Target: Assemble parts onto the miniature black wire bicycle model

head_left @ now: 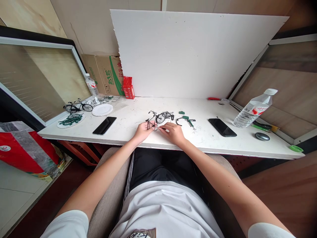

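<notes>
Near the front edge of the table, my left hand (143, 133) is closed on the thin black frame of a miniature bicycle (151, 124). A small ring-shaped part (155, 127) shows at the frame, between my two hands. My right hand (175, 133) is pinched just to its right, with a small dark piece (162, 128) at the fingertips, too small to name. Just beyond the hands lie miniature spoked wheels (160, 118) and a small handlebar (152, 113). To the right of them are green plastic pieces (185, 117) and a curved black strip (178, 122).
An assembled model bicycle (78, 106), a plate of green parts (70, 121), a white disc (102, 109) and a phone (104, 125) lie left. Right are another phone (222, 127), a water bottle (255, 109) and a mouse (262, 136). A white board (198, 56) stands behind.
</notes>
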### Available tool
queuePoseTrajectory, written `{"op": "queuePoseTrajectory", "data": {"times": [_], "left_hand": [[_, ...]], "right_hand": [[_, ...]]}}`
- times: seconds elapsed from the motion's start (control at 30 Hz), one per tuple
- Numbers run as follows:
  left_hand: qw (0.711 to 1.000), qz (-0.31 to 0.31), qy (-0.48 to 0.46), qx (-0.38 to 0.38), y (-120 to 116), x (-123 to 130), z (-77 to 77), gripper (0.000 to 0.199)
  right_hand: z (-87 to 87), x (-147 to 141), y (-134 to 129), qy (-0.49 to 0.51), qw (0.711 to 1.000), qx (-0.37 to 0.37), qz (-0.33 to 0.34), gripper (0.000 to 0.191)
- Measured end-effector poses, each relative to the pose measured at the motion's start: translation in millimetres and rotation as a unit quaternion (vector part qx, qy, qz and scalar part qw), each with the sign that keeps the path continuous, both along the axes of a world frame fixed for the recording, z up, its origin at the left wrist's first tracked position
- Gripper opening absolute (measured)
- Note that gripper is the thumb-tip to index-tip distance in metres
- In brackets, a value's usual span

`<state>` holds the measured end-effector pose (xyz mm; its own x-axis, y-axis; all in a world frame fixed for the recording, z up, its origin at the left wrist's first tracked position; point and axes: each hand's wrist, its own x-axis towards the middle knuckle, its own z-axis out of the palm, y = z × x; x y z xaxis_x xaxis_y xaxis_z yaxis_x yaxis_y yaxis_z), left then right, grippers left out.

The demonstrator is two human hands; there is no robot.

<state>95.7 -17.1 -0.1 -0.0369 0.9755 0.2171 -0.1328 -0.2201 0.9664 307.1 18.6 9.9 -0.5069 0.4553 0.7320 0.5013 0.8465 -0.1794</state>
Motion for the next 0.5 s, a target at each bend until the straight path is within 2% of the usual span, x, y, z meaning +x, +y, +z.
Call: {"op": "queuePoseTrajectory", "data": {"times": [0.17, 0.27, 0.4, 0.5], "left_hand": [[1.0, -0.02, 0.017, 0.0, 0.4, -1.8, -2.1, 0.051], [0.999, -0.037, 0.023, 0.002, 0.2, -1.0, -3.1, 0.052], [0.998, -0.055, 0.024, 0.008, 0.1, 0.4, -3.9, 0.051], [0.998, -0.048, 0.037, 0.012, 0.1, 0.2, -3.3, 0.05]], "right_hand": [[-1.0, -1.2, 0.1, -0.03, 0.996, 0.026, -0.075, 0.055], [-0.7, -1.7, 0.0, -0.058, 0.993, 0.015, -0.1, 0.06], [2.5, -2.9, -2.2, -0.11, 0.988, -0.013, -0.111, 0.054], [6.7, -3.5, -5.2, -0.12, 0.987, -0.051, -0.095, 0.039]]}}
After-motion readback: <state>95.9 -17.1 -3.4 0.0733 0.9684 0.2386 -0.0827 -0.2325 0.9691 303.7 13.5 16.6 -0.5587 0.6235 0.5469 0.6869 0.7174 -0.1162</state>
